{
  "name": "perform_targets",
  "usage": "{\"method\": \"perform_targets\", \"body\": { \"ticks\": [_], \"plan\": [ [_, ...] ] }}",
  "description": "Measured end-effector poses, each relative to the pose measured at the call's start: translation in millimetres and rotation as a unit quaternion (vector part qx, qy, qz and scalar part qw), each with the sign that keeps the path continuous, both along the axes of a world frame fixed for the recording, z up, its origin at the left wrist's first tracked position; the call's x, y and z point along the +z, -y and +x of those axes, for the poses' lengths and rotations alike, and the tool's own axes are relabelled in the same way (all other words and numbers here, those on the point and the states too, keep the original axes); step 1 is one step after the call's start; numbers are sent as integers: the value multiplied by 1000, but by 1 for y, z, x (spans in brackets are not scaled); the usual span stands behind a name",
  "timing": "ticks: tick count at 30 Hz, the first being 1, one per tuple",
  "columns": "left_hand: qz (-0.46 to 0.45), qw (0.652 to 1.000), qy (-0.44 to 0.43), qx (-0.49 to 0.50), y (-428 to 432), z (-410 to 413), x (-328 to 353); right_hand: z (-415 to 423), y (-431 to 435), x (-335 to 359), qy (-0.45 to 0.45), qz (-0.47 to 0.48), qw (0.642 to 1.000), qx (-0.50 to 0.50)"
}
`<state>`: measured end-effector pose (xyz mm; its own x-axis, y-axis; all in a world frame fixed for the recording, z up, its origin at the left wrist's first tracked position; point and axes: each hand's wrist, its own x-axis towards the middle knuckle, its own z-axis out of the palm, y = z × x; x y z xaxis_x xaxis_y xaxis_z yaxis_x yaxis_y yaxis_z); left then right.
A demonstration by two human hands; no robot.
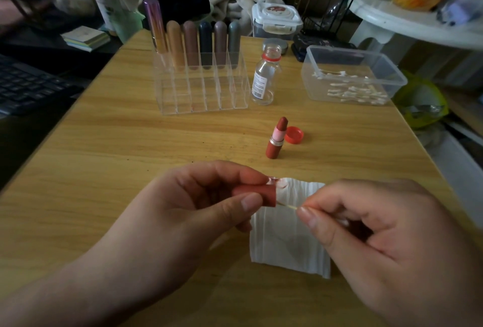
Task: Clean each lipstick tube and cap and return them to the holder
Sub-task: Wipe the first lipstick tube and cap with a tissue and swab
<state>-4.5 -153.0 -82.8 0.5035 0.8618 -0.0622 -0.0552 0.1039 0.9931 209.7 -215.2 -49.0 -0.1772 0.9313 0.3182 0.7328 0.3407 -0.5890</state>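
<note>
My left hand (188, 206) grips a reddish-brown lipstick cap (257, 194) sideways, its open end facing right. My right hand (366, 230) pinches a cotton swab (287, 206) whose tip sits at the cap's opening. Under both hands lies a white tissue (290, 243) with faint red smears. The uncapped lipstick tube (277, 138) stands upright in the middle of the table. The clear acrylic holder (201, 91) at the back carries several capped lipsticks (190, 44) in its rear row.
An open clear bottle (264, 78) stands right of the holder, its red cap (294, 135) lying beside the tube. A clear box of cotton swabs (350, 76) sits at the back right. A keyboard (28, 86) lies off the wooden table (104, 159) at left.
</note>
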Motion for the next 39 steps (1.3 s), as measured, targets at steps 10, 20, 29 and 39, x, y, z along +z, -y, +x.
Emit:
{"method": "perform_targets", "body": {
  "ticks": [10,20,29,39],
  "plan": [
    [11,999,40,-13,1,2,4,-2,1,6,-1,48,999,-15],
    [-24,995,96,-30,1,2,-5,5,0,7,-69,-54,995,38],
    [-108,978,178,-15,1,7,-3,-7,4,7,-64,11,998,-18],
    [-47,993,105,-40,0,2,-8,-2,5,12,-65,-67,995,24]
  ]
}}
